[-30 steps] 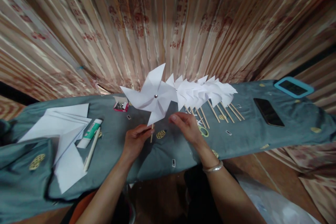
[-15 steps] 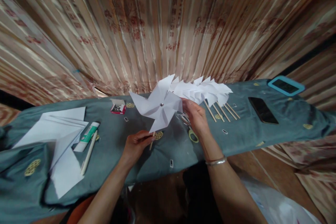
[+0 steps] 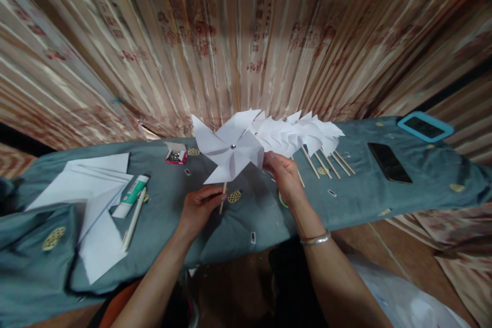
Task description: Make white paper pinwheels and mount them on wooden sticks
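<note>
A white paper pinwheel [image 3: 232, 156] with a shiny pin at its centre is held up above the cloth-covered table. My left hand [image 3: 199, 211] pinches its thin wooden stick between thumb and fingers, just under the lowest blade. At the right blade is my right hand [image 3: 283, 177], its thumb and fingers closed at the paper's edge. Behind that hand a row of overlapping white pinwheels [image 3: 307, 133] lies on the table, sticks pointing toward me. Scissors, mostly covered by my right hand and wrist, show only part of a yellow-green handle [image 3: 283, 200].
Folded white paper sheets [image 3: 103, 251], a green-and-white glue tube [image 3: 131, 196] and a white pen [image 3: 134, 220] lie at left. A small red-and-white box of pins [image 3: 176, 156] stands behind. On the right are a black phone [image 3: 389, 162] and a blue-framed device [image 3: 425, 127]. A curtain [image 3: 238, 36] hangs behind.
The pinwheel's blades have turned a little clockwise, the lower tip swinging left and the left tip rising. My right hand now covers more of the scissors. The view has shifted slightly.
</note>
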The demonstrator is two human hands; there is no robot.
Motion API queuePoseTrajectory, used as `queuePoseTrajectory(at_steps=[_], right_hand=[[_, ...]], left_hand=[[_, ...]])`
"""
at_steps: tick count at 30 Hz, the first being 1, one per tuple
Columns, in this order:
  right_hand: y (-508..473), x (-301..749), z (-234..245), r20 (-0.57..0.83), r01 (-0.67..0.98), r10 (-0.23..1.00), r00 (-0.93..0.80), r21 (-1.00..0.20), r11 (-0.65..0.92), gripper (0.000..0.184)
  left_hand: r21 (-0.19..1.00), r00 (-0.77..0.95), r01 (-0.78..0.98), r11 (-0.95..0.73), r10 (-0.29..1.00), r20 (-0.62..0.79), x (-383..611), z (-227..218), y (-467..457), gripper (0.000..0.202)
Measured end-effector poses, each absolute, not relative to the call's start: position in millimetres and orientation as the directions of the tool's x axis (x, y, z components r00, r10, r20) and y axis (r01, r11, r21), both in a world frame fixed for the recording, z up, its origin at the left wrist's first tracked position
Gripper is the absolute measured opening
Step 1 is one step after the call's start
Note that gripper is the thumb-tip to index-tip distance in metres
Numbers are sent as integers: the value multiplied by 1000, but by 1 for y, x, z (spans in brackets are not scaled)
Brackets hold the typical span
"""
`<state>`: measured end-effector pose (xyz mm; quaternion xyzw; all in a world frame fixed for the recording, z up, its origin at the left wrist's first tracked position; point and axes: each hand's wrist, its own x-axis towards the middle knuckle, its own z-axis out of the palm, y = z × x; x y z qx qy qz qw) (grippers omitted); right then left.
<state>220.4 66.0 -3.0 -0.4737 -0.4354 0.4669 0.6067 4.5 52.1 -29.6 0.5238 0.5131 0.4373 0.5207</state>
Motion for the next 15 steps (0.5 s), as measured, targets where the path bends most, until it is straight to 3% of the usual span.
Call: queuePoseTrajectory(at_steps=[15], right_hand=[[59, 204, 4, 78, -110, 993, 89, -990, 87, 35]], left_hand=[[991, 64, 121, 64, 995, -72, 6, -28, 52, 21]])
